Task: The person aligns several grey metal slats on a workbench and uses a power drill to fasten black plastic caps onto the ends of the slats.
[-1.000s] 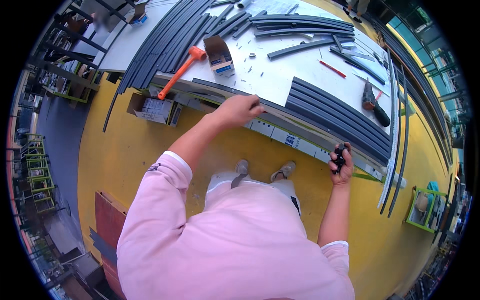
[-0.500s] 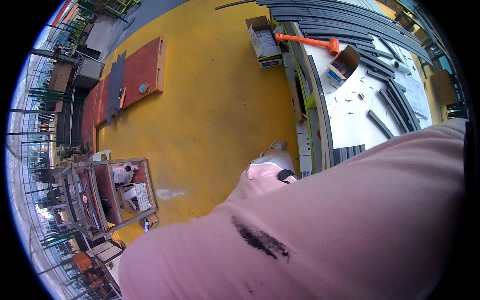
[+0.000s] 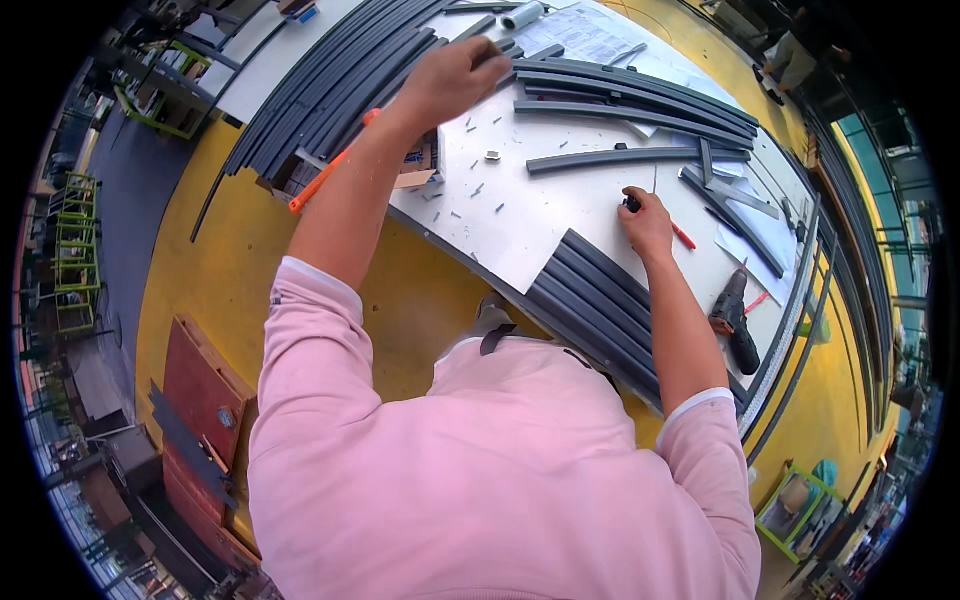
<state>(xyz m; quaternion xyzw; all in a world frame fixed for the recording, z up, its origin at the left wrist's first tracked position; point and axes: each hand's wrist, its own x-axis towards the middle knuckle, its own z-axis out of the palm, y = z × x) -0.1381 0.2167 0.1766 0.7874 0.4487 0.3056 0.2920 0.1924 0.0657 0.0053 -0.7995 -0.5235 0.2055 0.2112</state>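
My left hand [image 3: 452, 82] is raised over the white worktable [image 3: 475, 235], beside a bundle of long dark grey strips [image 3: 330, 85]. Its fingers are curled together, and whatever they may hold is hidden. Lower on the right, my right hand [image 3: 650, 225] closes round a small black piece [image 3: 631, 204] just above the tabletop. A red pen [image 3: 684, 236] lies beside that wrist. Several dark grey profiles [image 3: 590, 295] are lined up along the near edge, left of my right forearm. Under my left forearm are an open cardboard box [image 3: 425, 165] and an orange mallet [image 3: 318, 185], partly covered.
A cordless drill [image 3: 735, 320] lies at the table's right. Further strips [image 3: 640, 95], paper sheets [image 3: 580, 40] and small scattered bits [image 3: 477, 190] are on the tabletop. A reddish-brown board [image 3: 205, 400] stands on the yellow floor at left. Another person [image 3: 795, 65] is far right.
My view has swung from the floor and table side to the worktable. Both my hands, out of sight before, now show over it. A pink sleeve filled the lower right earlier.
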